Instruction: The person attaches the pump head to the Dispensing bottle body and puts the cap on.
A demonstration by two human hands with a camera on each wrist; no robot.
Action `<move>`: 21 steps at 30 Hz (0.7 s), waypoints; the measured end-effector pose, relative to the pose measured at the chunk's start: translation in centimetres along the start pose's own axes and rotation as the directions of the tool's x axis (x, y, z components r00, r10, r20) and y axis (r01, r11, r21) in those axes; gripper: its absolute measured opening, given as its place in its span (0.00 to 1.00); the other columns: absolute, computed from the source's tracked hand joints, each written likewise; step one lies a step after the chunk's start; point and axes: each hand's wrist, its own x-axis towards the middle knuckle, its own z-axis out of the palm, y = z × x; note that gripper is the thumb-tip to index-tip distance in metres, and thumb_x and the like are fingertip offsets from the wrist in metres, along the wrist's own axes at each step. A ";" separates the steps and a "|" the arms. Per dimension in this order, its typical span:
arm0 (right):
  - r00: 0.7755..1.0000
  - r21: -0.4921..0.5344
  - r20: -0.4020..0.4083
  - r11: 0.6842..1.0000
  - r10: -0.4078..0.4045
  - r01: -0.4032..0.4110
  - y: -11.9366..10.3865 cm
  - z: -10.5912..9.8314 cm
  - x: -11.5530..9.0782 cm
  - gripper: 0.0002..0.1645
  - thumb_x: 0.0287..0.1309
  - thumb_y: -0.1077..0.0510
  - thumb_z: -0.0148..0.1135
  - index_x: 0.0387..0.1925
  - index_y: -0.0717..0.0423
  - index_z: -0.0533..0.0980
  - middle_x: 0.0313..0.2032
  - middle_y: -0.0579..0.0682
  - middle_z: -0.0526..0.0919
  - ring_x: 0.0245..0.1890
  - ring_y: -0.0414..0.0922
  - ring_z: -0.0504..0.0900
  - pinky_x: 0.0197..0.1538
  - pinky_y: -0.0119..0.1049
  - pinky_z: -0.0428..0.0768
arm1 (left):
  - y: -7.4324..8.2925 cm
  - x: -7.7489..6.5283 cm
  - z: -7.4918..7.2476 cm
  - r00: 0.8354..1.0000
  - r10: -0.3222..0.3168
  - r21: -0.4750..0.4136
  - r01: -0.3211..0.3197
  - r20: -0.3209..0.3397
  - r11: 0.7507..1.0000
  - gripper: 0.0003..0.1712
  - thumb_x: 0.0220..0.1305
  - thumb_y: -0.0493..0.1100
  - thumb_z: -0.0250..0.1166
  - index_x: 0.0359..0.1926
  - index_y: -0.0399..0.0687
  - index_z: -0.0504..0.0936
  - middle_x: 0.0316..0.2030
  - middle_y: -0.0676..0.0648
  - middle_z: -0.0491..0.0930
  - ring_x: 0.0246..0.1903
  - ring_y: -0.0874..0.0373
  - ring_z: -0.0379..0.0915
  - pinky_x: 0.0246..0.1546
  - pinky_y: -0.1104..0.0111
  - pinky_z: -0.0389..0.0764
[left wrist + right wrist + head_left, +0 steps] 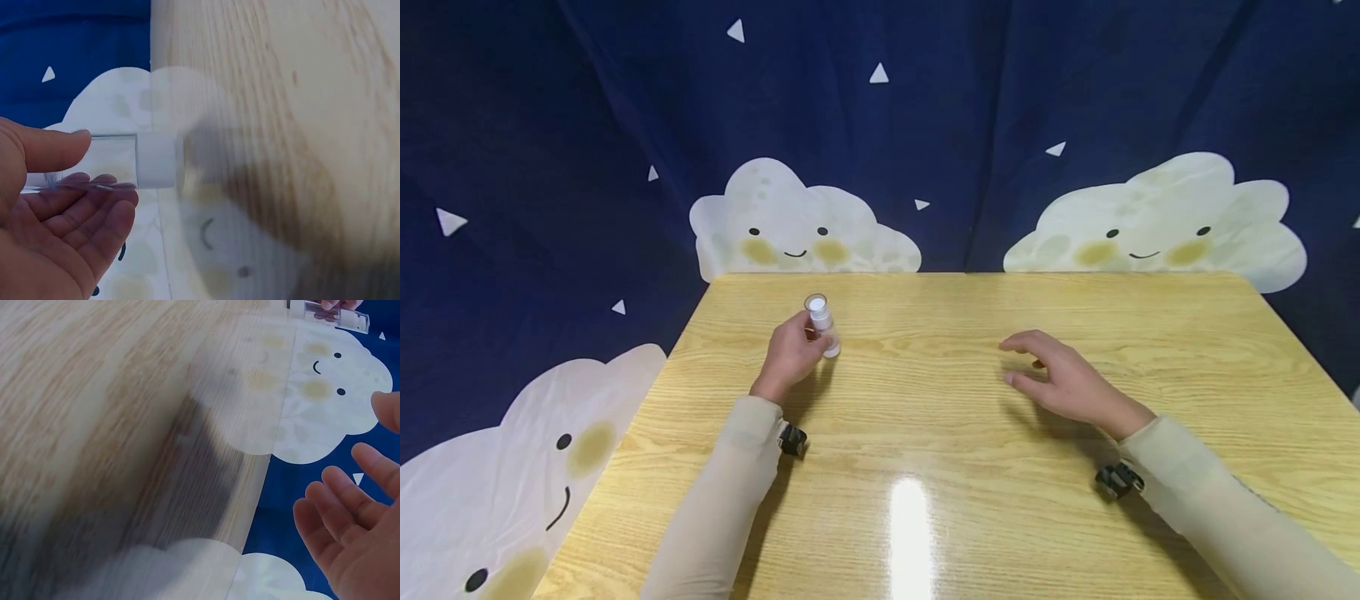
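My left hand (792, 354) holds a small clear bottle (821, 321) over the far left part of the table, thumb on one side and fingers on the other. In the left wrist view the bottle's see-through body (114, 159) lies between thumb and fingers, and its white end piece (156, 160) points at the tabletop. Whether that end touches the wood I cannot tell. My right hand (1060, 379) hovers over the right half of the table, fingers relaxed and thumb apart, holding nothing. The right wrist view shows its loosely bent fingers (340, 509).
The wooden table (970, 433) has a glossy light reflection near the front. Behind it hangs a dark blue curtain (962, 125) with white triangles and smiling clouds, continuing down the left side. A small black device (792, 439) sits at my left wrist, another (1120, 480) at my right.
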 end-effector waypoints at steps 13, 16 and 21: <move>0.999 -0.005 -0.012 0.999 -0.049 0.049 0.2 0.1 -0.3 0.21 0.56 0.55 0.61 0.53 0.49 0.71 0.53 0.49 0.74 0.52 0.49 0.74 0.45 0.49 0.77 | -0.5 0.0 0.1 0.998 -0.056 0.004 0.056 0.007 0.998 0.19 0.59 0.43 0.60 0.51 0.45 0.71 0.46 0.43 0.77 0.45 0.50 0.75 0.38 0.62 0.77; 0.999 0.005 -0.007 0.999 -0.045 0.045 0.3 0.3 -0.4 0.21 0.56 0.56 0.60 0.53 0.49 0.71 0.53 0.50 0.74 0.52 0.51 0.74 0.45 0.50 0.77 | -0.6 0.0 0.2 0.998 -0.065 0.001 0.065 0.016 0.998 0.20 0.60 0.42 0.59 0.54 0.44 0.70 0.47 0.43 0.76 0.46 0.50 0.74 0.39 0.62 0.77; 0.999 0.001 -0.002 0.999 -0.046 0.046 0.5 0.4 -0.5 0.20 0.57 0.56 0.59 0.53 0.50 0.71 0.53 0.50 0.74 0.52 0.52 0.74 0.45 0.50 0.77 | -0.6 -0.1 0.0 0.998 -0.061 -0.001 0.061 0.014 0.998 0.26 0.59 0.46 0.60 0.57 0.44 0.67 0.51 0.42 0.74 0.49 0.48 0.72 0.42 0.59 0.76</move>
